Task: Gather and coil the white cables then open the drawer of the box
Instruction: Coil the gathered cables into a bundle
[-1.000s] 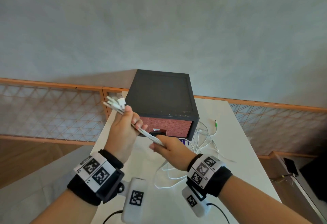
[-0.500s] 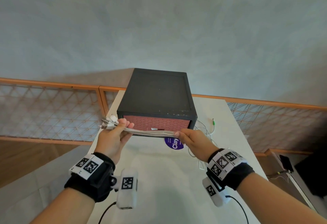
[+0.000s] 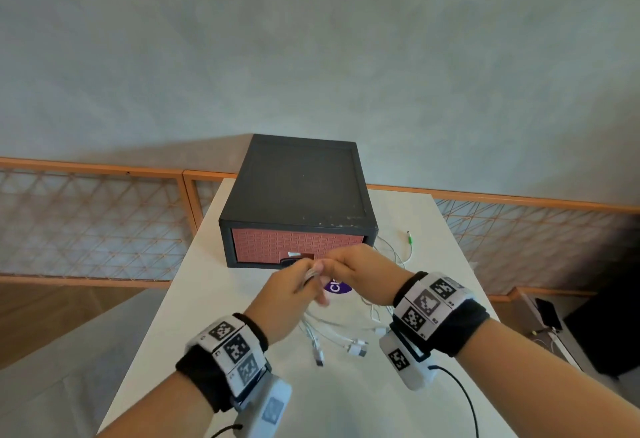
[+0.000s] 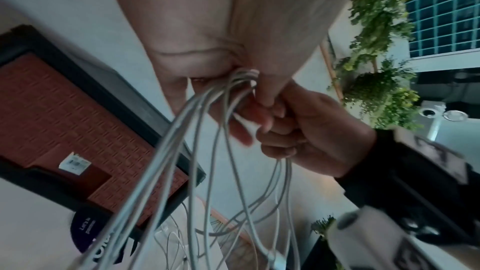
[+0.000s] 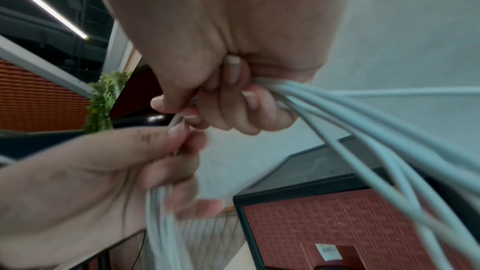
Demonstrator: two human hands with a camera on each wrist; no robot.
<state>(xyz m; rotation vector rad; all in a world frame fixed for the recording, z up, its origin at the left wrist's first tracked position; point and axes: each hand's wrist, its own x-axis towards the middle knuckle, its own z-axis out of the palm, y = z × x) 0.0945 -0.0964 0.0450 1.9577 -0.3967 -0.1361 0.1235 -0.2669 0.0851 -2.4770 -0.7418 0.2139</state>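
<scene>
so the hands have come together now, left hand and right hand each with a closed grip on the white cables, folding the stretched bundle into a loop over the counter, box drawer still shut

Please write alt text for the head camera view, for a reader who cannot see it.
Both hands, left hand and right hand, grip a bundle of white cables above a white table, before a black box whose red drawer is closed.
</scene>
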